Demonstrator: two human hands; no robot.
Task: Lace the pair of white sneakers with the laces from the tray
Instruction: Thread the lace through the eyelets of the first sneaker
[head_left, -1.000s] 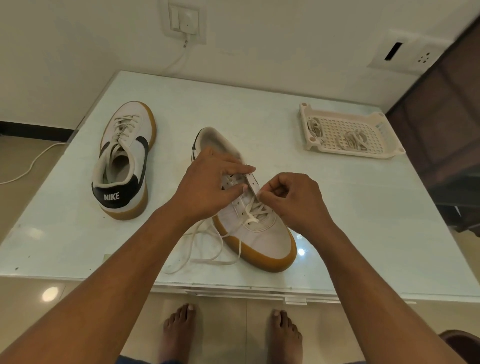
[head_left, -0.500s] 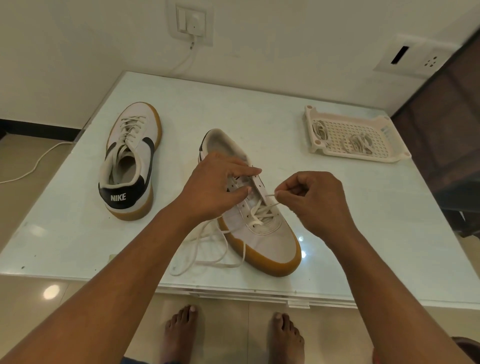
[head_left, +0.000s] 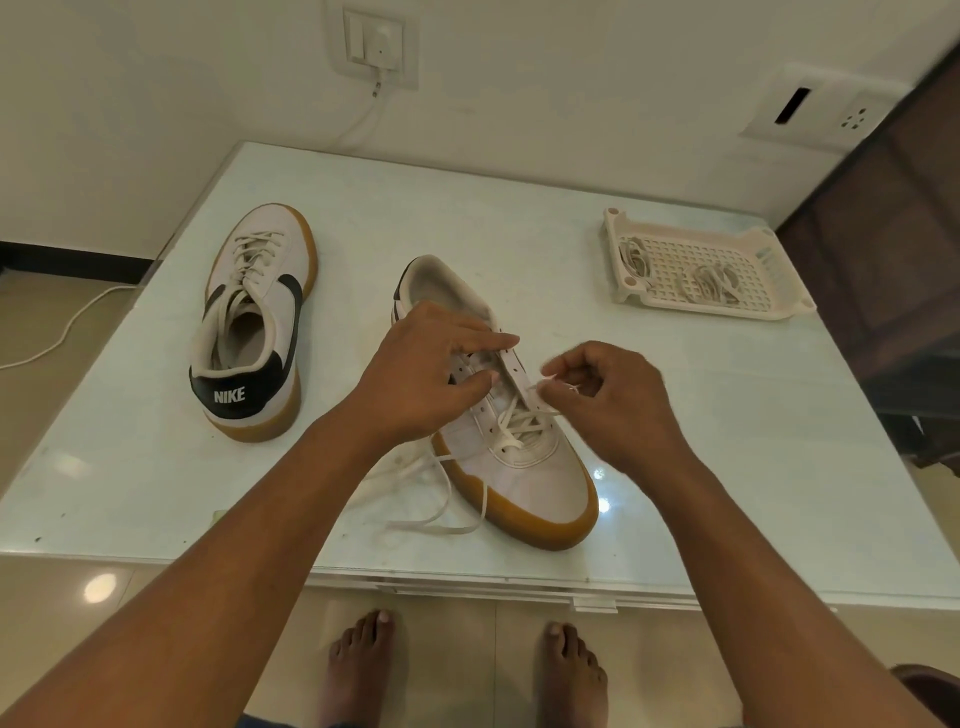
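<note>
At centre frame on the tabletop (head_left: 727, 467), the half-laced sneaker (head_left: 519, 483) lies under the left hand (head_left: 421, 374), which pinches its eyelet flap between thumb and forefinger. Just right of the eyelets, the right hand (head_left: 613, 400) pinches the lace (head_left: 543, 396); the tray (head_left: 779, 307) sits upper right.

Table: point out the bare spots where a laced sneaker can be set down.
Widest bare patch: the table right of the right hand, in front of the tray. Also bare: the far strip behind both sneakers, and the front-left corner below the laced sneaker. Crowded: centre front, with the left hand, the centre sneaker and its lace.
</note>
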